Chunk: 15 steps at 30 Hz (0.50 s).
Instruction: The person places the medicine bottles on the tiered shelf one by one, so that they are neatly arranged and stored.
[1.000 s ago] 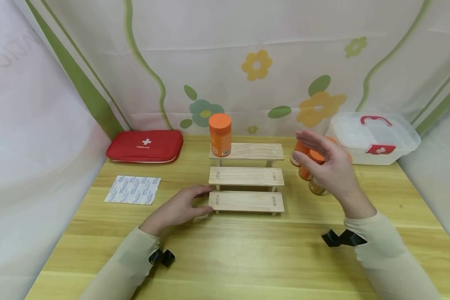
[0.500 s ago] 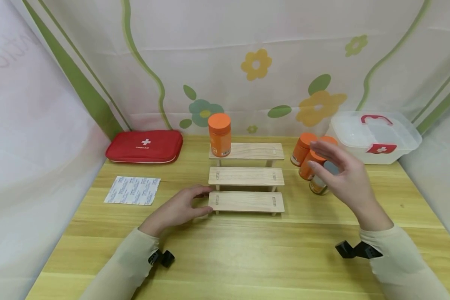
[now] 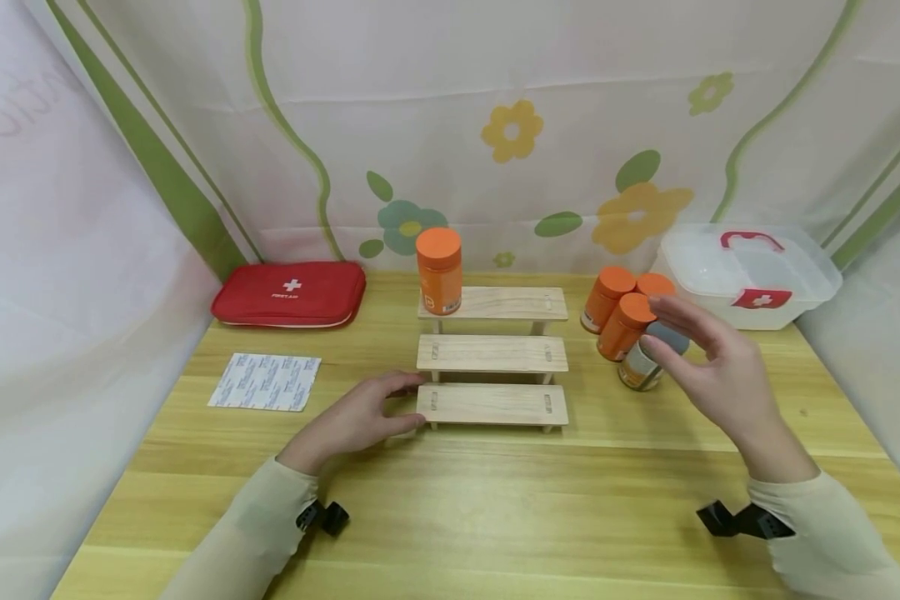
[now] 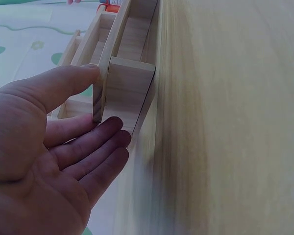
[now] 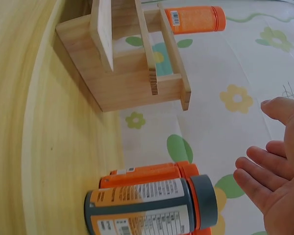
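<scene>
A three-step wooden stand (image 3: 491,403) sits mid-table. At its left end my left hand (image 3: 356,417) holds the lowest step between thumb and index finger; in the left wrist view the other fingers (image 4: 100,169) extend beside the stand's leg. On the left of the top step stands an orange bottle (image 3: 440,275). My right hand (image 3: 720,375) is raised, fingers apart, holding nothing. Behind and left of it stand a grey-lidded bottle (image 3: 640,367), partly covered by the hand in the head view, and three orange-lidded bottles (image 3: 621,329). The right wrist view shows the fingers (image 5: 257,181) clear of the grey-lidded bottle (image 5: 147,205).
A red first-aid pouch (image 3: 288,296) lies at the back left, with a white printed packet sheet (image 3: 266,382) in front of it. At the back right is a translucent first-aid box (image 3: 750,271) with a red handle. A flowered curtain (image 3: 457,167) hangs behind the table.
My right hand has drawn back toward the lower right, away from the bottles, uncovering more of them. The left hand has stayed on the stand.
</scene>
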{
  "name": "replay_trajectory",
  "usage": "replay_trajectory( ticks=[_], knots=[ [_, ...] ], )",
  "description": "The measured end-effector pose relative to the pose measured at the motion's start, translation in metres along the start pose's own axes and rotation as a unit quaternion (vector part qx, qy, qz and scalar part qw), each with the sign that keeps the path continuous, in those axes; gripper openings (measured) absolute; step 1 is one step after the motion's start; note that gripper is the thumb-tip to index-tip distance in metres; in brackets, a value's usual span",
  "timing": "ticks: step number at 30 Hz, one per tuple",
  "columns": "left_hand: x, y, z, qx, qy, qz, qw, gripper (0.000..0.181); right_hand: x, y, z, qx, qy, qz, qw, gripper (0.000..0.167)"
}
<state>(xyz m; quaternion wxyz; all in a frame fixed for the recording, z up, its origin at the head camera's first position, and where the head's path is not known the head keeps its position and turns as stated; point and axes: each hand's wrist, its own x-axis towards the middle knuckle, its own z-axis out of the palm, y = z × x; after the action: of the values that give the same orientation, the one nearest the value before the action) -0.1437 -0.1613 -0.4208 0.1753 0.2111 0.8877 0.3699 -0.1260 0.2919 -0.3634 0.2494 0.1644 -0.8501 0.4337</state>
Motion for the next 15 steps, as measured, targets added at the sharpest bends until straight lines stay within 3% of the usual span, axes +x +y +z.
replay_trajectory(
  ticks=[15],
  knots=[
    [0.000, -0.001, 0.000, -0.006, 0.000, -0.006, 1.0000, 0.059, -0.022, 0.020, -0.019, -0.056, 0.008, 0.049, 0.9972, 0.061]
  ],
)
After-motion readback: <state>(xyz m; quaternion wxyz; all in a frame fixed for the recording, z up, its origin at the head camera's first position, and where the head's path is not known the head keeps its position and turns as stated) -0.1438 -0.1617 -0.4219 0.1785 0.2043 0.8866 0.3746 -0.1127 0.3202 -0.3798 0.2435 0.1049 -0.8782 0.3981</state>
